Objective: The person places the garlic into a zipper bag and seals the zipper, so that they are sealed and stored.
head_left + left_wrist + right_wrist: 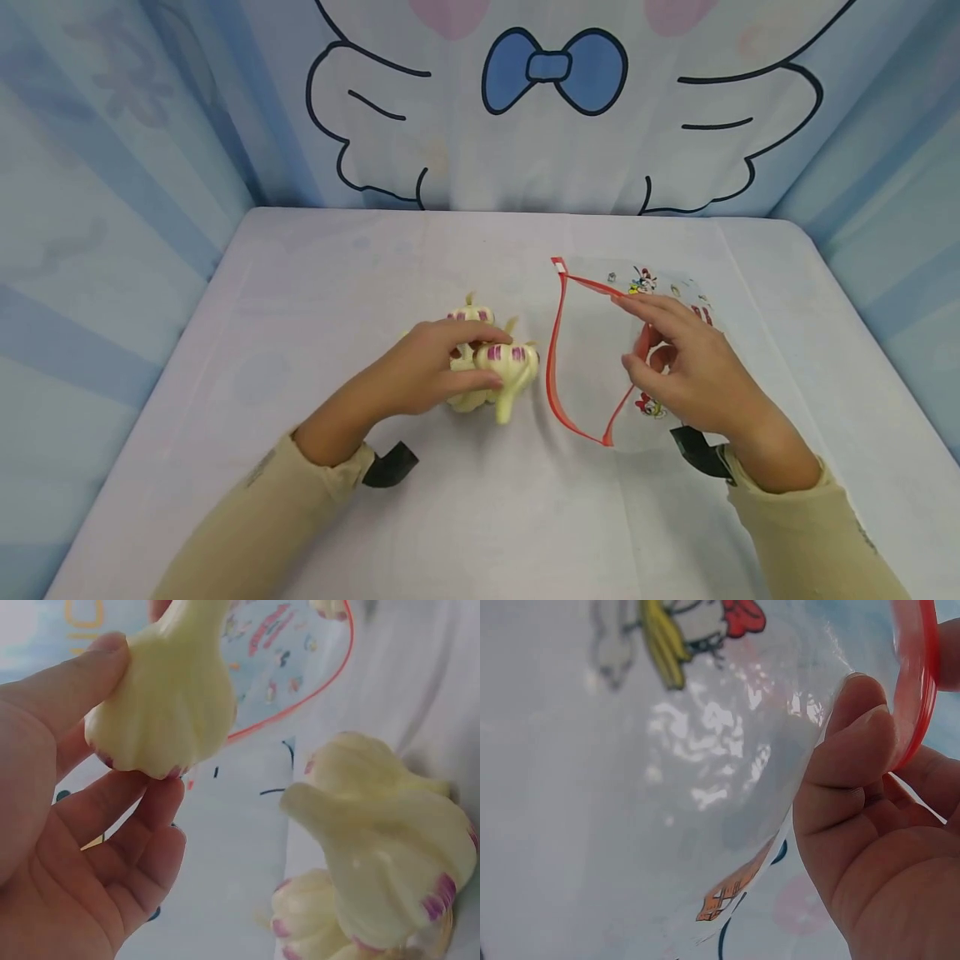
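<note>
My left hand (420, 367) pinches a pale garlic bulb (169, 697) with purple marks between thumb and fingers, its stem pointing up in the left wrist view. More garlic bulbs (390, 855) lie clustered beside and below that hand. To the right, my right hand (693, 371) grips the edge of a clear plastic pouch (690, 287) printed with cartoon figures. The pouch's red rim (552, 375) spreads apart in a wide loop facing the garlic. In the right wrist view, thumb and finger pinch the clear film beside the red edging (922, 682).
A white cloth-covered table (315, 283) lies under everything. Behind it hangs a curtain (555, 158) with a blue bow print, and blue-white curtains (97, 250) flank the sides. Dark straps (390, 465) show at both sleeve cuffs.
</note>
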### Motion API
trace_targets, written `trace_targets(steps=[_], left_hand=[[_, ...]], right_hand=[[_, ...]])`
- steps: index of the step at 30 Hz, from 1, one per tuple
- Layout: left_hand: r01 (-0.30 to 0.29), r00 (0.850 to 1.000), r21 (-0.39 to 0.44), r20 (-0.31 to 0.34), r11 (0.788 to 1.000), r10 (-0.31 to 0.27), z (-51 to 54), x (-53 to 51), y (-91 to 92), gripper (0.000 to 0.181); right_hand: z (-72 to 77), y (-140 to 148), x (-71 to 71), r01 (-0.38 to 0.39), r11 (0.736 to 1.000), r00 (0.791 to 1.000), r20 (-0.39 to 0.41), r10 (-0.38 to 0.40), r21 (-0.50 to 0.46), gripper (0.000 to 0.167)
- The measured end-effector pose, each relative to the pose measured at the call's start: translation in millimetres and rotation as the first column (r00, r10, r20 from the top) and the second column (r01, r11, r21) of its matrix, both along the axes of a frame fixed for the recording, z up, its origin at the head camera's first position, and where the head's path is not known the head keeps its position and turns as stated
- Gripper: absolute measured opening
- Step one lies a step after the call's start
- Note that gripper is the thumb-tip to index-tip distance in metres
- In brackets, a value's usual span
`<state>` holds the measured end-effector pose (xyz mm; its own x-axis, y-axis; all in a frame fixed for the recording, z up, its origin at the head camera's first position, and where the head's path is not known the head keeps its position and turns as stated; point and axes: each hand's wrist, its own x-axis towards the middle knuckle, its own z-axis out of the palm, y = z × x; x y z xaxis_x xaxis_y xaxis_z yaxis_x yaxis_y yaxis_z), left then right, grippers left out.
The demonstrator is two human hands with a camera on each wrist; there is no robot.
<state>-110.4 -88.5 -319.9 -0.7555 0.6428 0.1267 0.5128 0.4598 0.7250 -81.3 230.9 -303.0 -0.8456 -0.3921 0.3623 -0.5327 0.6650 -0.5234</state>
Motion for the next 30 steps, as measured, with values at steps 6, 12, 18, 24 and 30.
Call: trace_targets(steps=[6,12,18,24,30], left_hand=[[0.02,1.0,0.009,0.014,1.0,-0.02,-1.4,-9.1,15.6,0.046],[0.023,0.999,0.058,0.039,0.998,-0.025,-7.9,-15.6,27.8,0.045],[0.028,0.997,0.069,0.069,0.997,-0.033,-11.9,-17.9,41.2,0.045],[0.047,0.996,0.063,0.07,0.997,-0.051,-13.6,-17.3,59.2,0.046],[0.023,1.0,-0.016,0.018,1.0,-0.022,-15.0,-16.2,73.4,0.046]], right_hand=[[-0.9,-1.7,0.4,0.007,1.0,1.0,0.007,-0.007,0.008,0.062],[-1.1,-2.5,-0.1,0.009,1.0,1.0,0.004,-0.009,0.015,0.062],[0.3,-3.9,0.7,0.01,1.0,1.0,0.0,-0.01,0.022,0.063],[1.1,-5.6,0.7,0.001,0.999,1.0,-0.004,-0.001,0.032,0.063],[1.3,-7.1,0.8,-0.013,1.0,1.0,-0.008,0.014,0.015,0.064]])
